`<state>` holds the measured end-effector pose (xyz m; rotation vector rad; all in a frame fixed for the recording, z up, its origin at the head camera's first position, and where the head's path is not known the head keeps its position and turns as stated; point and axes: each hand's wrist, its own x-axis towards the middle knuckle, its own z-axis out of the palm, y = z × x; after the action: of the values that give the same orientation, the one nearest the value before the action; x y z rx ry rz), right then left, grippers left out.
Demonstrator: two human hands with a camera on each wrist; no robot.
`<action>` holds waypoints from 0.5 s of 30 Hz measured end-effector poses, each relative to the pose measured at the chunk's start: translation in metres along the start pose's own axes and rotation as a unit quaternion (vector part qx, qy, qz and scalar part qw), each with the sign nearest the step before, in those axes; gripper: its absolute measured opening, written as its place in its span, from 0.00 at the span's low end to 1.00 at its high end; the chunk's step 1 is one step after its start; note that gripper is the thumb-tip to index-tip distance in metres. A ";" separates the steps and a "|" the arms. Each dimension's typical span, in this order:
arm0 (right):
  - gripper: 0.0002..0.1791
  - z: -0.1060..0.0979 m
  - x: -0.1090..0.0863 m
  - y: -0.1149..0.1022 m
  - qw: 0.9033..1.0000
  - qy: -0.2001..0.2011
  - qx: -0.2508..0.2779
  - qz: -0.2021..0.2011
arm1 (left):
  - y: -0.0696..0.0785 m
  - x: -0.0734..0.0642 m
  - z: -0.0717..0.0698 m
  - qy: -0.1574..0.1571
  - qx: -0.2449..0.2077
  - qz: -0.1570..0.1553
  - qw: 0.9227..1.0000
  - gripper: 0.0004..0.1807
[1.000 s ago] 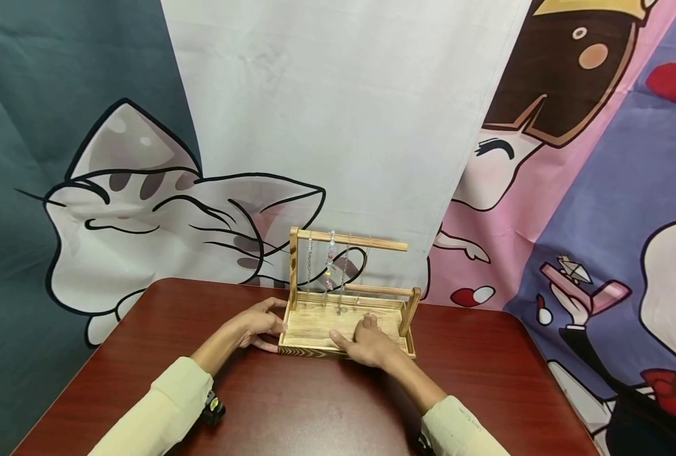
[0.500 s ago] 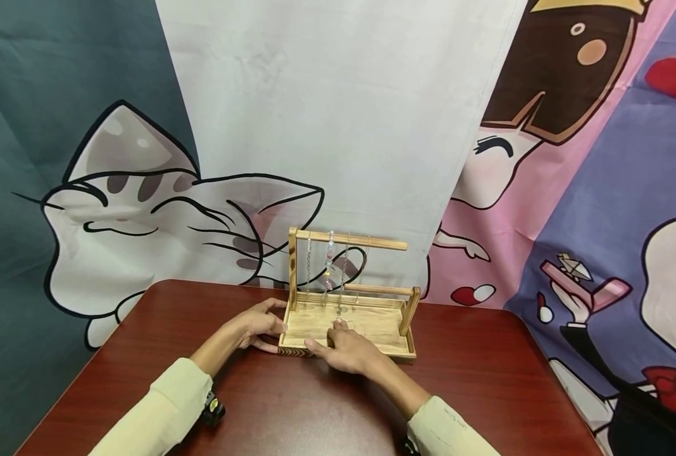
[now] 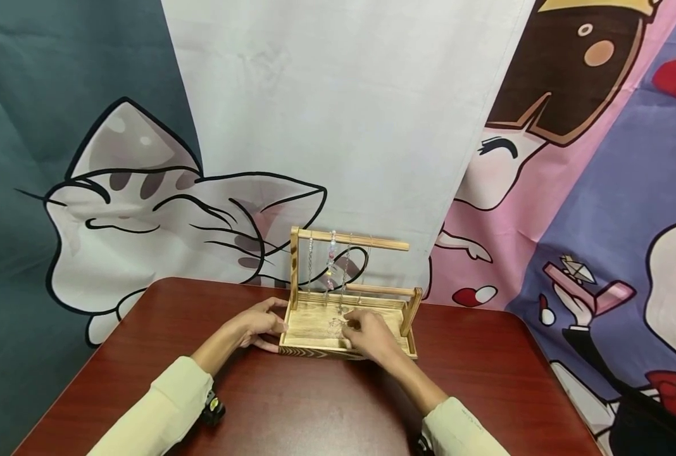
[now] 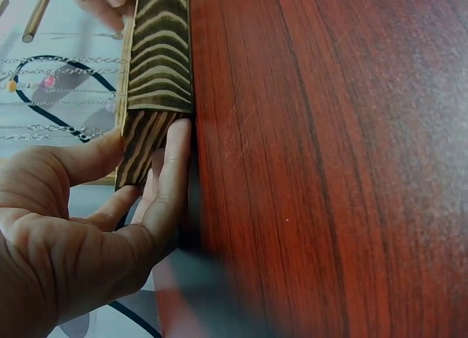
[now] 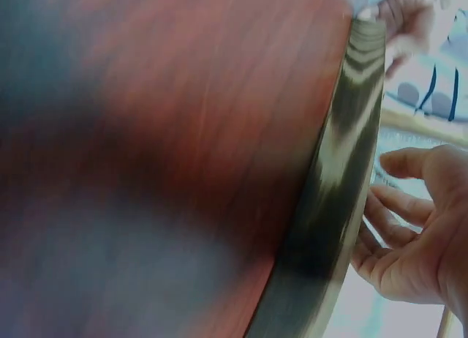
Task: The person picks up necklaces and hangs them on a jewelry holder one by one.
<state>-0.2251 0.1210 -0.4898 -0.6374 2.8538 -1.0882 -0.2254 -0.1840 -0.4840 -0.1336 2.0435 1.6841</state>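
A wooden jewelry stand with a shallow tray and two crossbars stands on the table. My left hand holds its left end; the left wrist view shows the thumb at the tray's top edge and fingers along the outer side. My right hand is over the tray, fingers bent. In the right wrist view a gap shows between its thumb and index finger. A thin silvery piece of jewelry lies by those fingertips, its kind too fine to tell. Several necklaces, one a beaded strand, hang from the upper bar.
A lower bar ends at a short right post. The dark red table extends in front and to both sides. Behind it hangs a cartoon-printed cloth.
My right hand first slid left over the tray, then drew back right, its fingers now more bent. The thin silvery piece lies farther left than before. My left hand kept its place.
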 end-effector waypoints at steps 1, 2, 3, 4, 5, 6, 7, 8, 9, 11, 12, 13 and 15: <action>0.17 -0.003 0.001 0.006 1.000 0.013 -0.007 0.000 | 0.000 0.000 0.000 -0.001 0.002 -0.001 1.000 0.41; 0.13 -0.005 0.002 0.012 1.000 0.023 -0.019 -0.003 | 0.001 0.001 0.000 -0.001 0.003 -0.001 1.000 0.41; 0.09 -0.006 0.004 0.019 0.999 0.036 -0.030 -0.006 | 0.001 0.001 0.000 -0.002 0.006 0.000 1.000 0.41; 0.07 -0.007 0.005 0.025 0.998 0.044 -0.034 -0.005 | 0.001 0.001 0.000 0.000 0.006 -0.001 1.000 0.41; 0.05 -0.008 0.006 0.031 0.998 0.049 -0.040 -0.004 | 0.002 0.001 0.000 0.002 0.005 -0.003 1.000 0.41; 0.04 -0.009 0.008 0.036 0.998 0.052 -0.045 -0.005 | 0.002 0.000 0.000 0.003 0.005 -0.003 1.000 0.41; 0.04 -0.007 0.009 0.042 0.997 0.057 -0.051 -0.006 | 0.002 0.000 0.000 0.005 0.004 -0.002 1.000 0.41; 0.04 -0.004 0.013 0.053 0.996 0.062 -0.061 -0.018 | 0.002 0.000 0.000 0.006 0.005 0.000 1.000 0.41; 0.04 -0.003 0.015 0.057 0.996 0.062 -0.066 -0.015 | 0.002 -0.001 0.000 0.006 0.005 0.001 1.000 0.41; 0.04 0.002 0.021 0.072 0.995 0.058 -0.084 -0.010 | 0.001 0.000 0.000 0.006 0.005 0.002 1.000 0.41; 0.03 0.007 0.025 0.081 0.994 0.061 -0.093 -0.003 | 0.001 0.000 0.001 0.006 0.005 0.002 1.000 0.40; 0.03 0.013 0.030 0.092 0.993 0.064 -0.103 0.003 | 0.001 0.000 0.001 0.005 0.006 0.003 1.000 0.41; 0.05 0.018 0.036 0.101 0.991 0.061 -0.118 0.032 | 0.001 0.000 0.002 0.005 0.006 0.004 1.000 0.40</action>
<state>-0.2925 0.1637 -0.5644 -0.4998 3.1139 -0.8153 -0.2249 -0.1825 -0.4836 -0.1307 2.0633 1.6787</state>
